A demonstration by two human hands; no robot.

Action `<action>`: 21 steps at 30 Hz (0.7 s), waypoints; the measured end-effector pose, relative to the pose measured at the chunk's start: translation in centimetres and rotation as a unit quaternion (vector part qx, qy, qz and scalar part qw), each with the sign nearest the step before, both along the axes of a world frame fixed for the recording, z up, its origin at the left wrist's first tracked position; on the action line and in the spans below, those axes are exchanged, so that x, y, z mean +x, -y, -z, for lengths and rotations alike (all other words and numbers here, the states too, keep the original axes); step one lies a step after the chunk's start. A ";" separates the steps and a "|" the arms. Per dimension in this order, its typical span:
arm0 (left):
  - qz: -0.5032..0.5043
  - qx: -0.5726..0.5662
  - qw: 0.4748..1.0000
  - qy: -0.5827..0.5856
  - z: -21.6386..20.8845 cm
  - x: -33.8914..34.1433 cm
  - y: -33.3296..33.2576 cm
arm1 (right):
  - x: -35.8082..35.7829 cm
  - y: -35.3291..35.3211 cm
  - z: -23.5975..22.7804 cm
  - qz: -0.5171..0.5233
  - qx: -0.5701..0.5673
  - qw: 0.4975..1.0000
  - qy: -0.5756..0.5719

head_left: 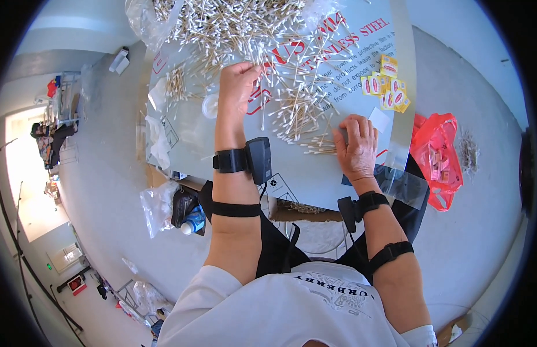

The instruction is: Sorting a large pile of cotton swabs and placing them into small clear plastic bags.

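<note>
A large heap of white-tipped cotton swabs (222, 26) covers the far part of the metal-topped table (193, 144). My left hand (238, 87) reaches to the heap's near edge, fingers pinched on cotton swabs there. To its right, a looser bunch of swabs (303, 113) spreads over the tabletop. My right hand (359, 147) rests near the table's front right, fingers curled down and closed beside a few swabs (319, 146); whatever lies inside its grip is hidden. Left of my left wrist stands a small round white container (210, 106), with a small swab bunch (176, 82) beyond it.
Several small yellow-and-white packets (388, 87) lie at the table's right side, near a pale square card (379, 120). A red plastic bag (439, 156) hangs or stands off the right edge. Clear plastic bags (158, 202) and a blue-and-white bottle (193, 221) sit below the left edge.
</note>
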State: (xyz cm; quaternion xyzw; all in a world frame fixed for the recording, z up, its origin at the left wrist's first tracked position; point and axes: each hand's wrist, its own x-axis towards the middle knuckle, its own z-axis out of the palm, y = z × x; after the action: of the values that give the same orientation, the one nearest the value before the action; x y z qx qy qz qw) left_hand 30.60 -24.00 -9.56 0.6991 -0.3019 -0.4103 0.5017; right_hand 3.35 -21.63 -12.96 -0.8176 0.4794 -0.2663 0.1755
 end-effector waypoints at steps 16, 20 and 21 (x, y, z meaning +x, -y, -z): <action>-0.019 0.148 0.786 0.600 1.1 -0.5 -0.9 | 0.0 0.0 0.1 -0.002 0.001 1.000 -0.005; 0.065 0.131 0.900 0.410 1.6 -1.1 -0.5 | 0.0 0.0 0.0 -0.002 0.003 1.000 -0.005; 0.079 0.095 0.949 0.289 1.7 -1.3 -0.5 | 0.0 0.0 0.0 -0.001 0.001 1.000 -0.004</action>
State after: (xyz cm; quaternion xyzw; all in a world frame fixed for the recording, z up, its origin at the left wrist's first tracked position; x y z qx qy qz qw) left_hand 29.32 -23.53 -11.26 0.8058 -0.4479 -0.2562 0.2905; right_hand 3.34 -21.66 -12.98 -0.8191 0.4795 -0.2624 0.1742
